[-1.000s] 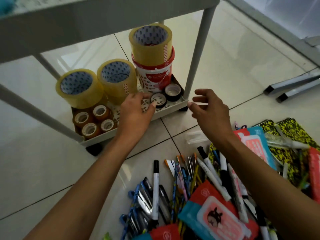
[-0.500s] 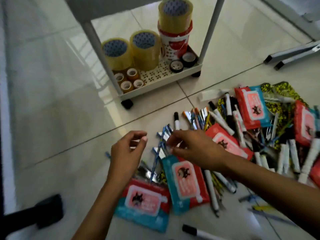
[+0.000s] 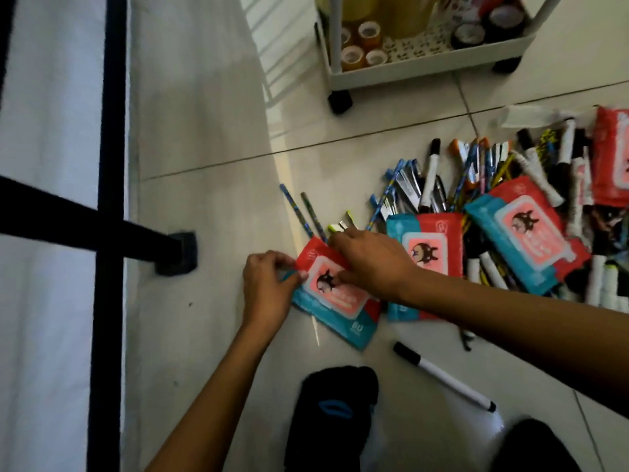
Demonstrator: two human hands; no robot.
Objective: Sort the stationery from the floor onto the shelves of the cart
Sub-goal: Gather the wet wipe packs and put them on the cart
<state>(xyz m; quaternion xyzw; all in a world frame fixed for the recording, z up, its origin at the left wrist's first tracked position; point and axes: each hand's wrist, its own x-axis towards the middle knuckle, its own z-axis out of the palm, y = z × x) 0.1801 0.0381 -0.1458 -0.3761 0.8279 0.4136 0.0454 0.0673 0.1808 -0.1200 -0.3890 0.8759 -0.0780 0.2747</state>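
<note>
Now, left hand [image 3: 269,287] and right hand [image 3: 371,264] both gripping 1 wipes pack [image 3: 335,303] on floor [image 3: 211,199]

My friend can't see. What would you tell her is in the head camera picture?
Two hands, left hand and right hand, take hold of a red and blue wipes pack lying on the tiled floor. Pens and more packs lie heaped to the right; the white cart behind holds tape rolls.

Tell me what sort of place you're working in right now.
Probably a room indoors, maybe a home: glossy tiled floor, a small white wheeled cart holding tape rolls, and stationery with wipe packs spread on the tiles. Nothing shows which room it is.
</note>
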